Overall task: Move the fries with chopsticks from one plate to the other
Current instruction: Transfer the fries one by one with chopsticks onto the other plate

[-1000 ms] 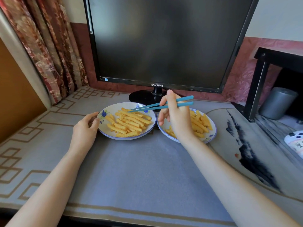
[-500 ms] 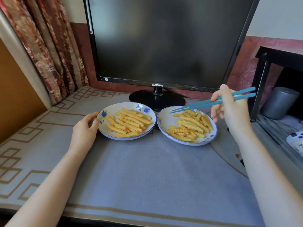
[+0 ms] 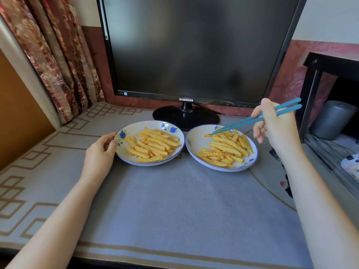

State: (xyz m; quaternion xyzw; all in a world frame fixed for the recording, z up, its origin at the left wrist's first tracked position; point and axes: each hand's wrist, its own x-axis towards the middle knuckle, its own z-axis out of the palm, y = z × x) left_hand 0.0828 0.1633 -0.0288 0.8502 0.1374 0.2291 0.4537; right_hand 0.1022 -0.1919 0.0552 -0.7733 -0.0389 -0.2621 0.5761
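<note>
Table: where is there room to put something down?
The grey mat is bare in front of the left plate and right plate, down to the near edge, and left of the left hand. Crowded behind: plates close together, monitor stand just beyond.

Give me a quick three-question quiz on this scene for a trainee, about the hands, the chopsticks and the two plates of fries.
1. Which hand holds the chopsticks?
2. True or false: the left hand grips the rim of the left plate.
3. The chopstick tips reach the fries on: A) the left plate, B) the right plate, C) neither plate.

Key: 1. the right hand; 2. true; 3. B.
</note>
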